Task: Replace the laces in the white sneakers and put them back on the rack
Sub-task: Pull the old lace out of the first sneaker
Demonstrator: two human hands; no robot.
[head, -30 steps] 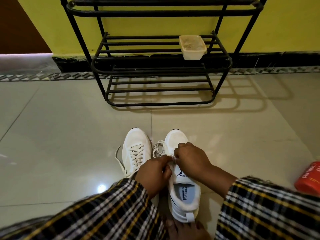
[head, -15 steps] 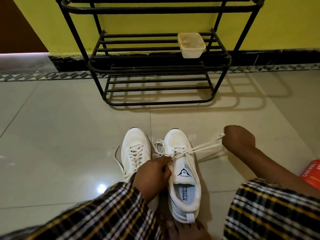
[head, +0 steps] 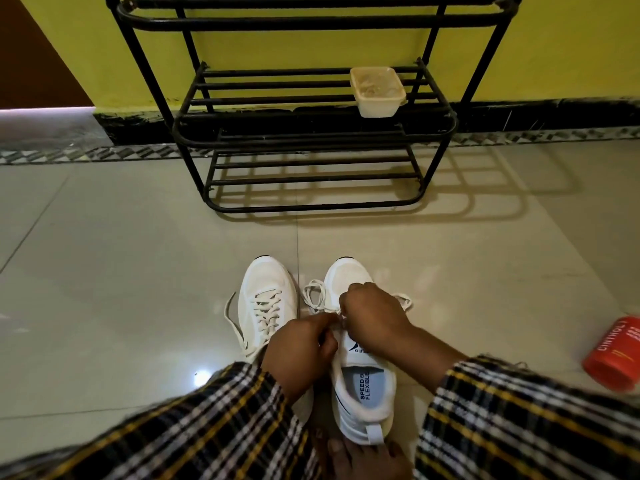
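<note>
Lacing of the second white sneaker in hand, over the tongue.

The right-hand white mesh sneaker stands on the pale glossy floor tiles, just beside its already laced twin, the left-hand white sneaker. Its cream flat lace is pinched by the curled fingers of the left hand and the right hand, which meet above the eyelets; loose loops lie beside the toe. The threading step is judged unfinished. Next, the lace end would need guiding through a further eyelet and drawing snug, before both shoes are carried to the black metal shoe rack well ahead.
</note>
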